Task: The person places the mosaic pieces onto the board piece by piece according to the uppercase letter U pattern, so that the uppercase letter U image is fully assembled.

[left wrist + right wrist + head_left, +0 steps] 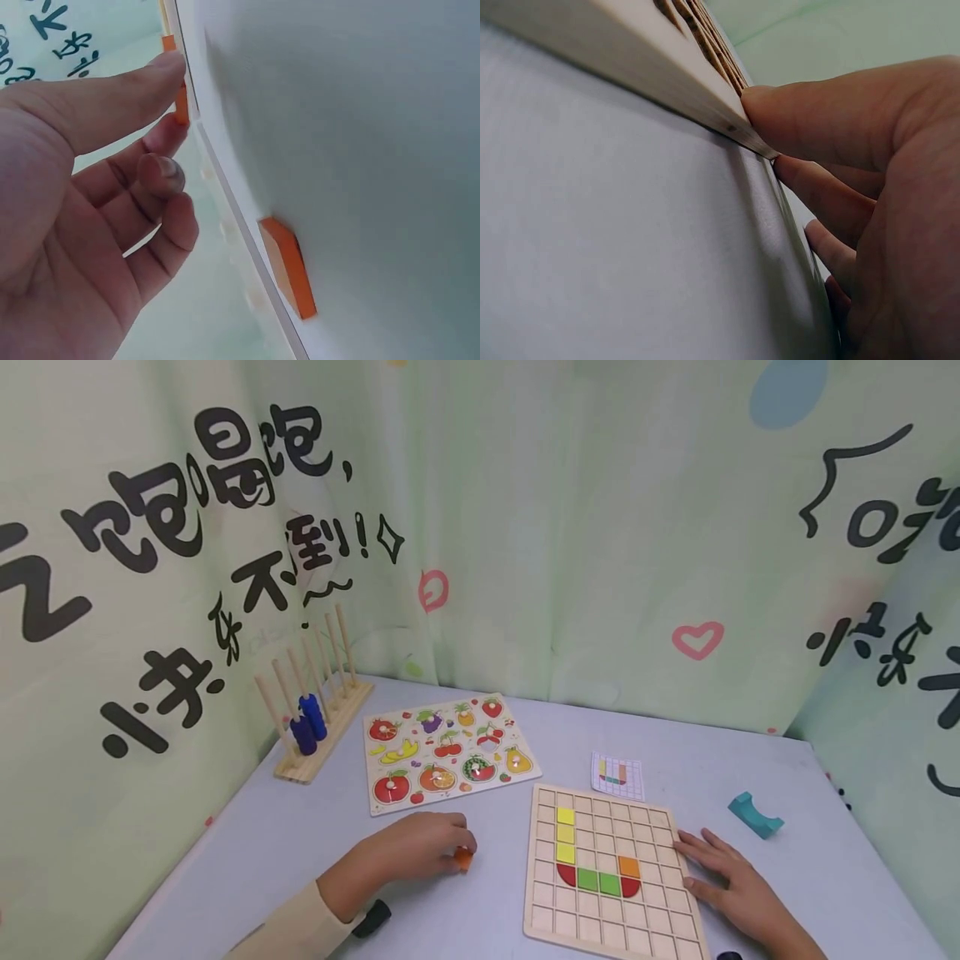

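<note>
My left hand (420,847) is low over the table, left of the grid board. Its thumb and a finger pinch an orange block (182,105), largely covered by the thumb in the left wrist view. A second orange block (289,266) lies on the white tabletop beside that hand. My right hand (731,885) rests at the right edge of the wooden grid board (543,893), thumb and fingertips against its rim (705,97). On the board, yellow squares (565,833), green squares (588,880), red rounded pieces (631,887) and an orange square (628,867) form a J-like outline.
Behind the board lies a pattern card (617,775). A fruit puzzle (450,747) and a peg rack (322,735) with blue pieces stand at back left. A teal curved block (755,815) sits to the right. A dark object (372,918) lies by the left forearm.
</note>
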Available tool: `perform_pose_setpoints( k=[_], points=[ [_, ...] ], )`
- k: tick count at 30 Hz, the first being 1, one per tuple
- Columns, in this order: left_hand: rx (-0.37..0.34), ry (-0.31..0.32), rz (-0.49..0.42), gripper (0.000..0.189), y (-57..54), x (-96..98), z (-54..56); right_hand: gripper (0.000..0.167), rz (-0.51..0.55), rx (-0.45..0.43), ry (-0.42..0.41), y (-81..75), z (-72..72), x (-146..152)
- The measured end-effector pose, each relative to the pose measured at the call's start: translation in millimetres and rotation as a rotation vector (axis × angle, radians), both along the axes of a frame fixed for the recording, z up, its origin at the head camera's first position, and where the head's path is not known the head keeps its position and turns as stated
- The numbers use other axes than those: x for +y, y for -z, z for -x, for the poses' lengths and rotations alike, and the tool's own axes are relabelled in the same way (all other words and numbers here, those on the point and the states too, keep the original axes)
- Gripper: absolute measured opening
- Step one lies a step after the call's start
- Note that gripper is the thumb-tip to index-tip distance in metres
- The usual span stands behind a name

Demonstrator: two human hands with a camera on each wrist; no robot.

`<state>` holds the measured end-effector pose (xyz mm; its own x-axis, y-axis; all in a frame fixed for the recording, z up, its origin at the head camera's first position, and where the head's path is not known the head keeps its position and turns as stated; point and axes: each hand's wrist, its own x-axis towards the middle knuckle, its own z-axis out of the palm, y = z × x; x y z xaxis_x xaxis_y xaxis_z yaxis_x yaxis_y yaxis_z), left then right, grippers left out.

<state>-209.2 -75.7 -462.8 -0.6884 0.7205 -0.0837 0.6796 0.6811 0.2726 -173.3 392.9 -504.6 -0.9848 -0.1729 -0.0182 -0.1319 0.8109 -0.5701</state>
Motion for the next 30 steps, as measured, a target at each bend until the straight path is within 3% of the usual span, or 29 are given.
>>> perform_pose_setpoints(
  k=[6,15,30],
  points=[
    [0.039,0.033,-0.009,0.027,-2.9,17.3,6.2,0.060,-0.001,0.005,-0.004,2.0,-1.6,2],
    [0.041,0.081,-0.028,0.029,-7.5,45.3,19.0,0.060,0.004,0.008,-0.005,0.5,-0.3,0],
    [0.072,0.185,-0.046,0.025,-11.9,105.3,38.2,0.059,-0.009,0.027,-0.013,5.5,1.6,3]
  ],
)
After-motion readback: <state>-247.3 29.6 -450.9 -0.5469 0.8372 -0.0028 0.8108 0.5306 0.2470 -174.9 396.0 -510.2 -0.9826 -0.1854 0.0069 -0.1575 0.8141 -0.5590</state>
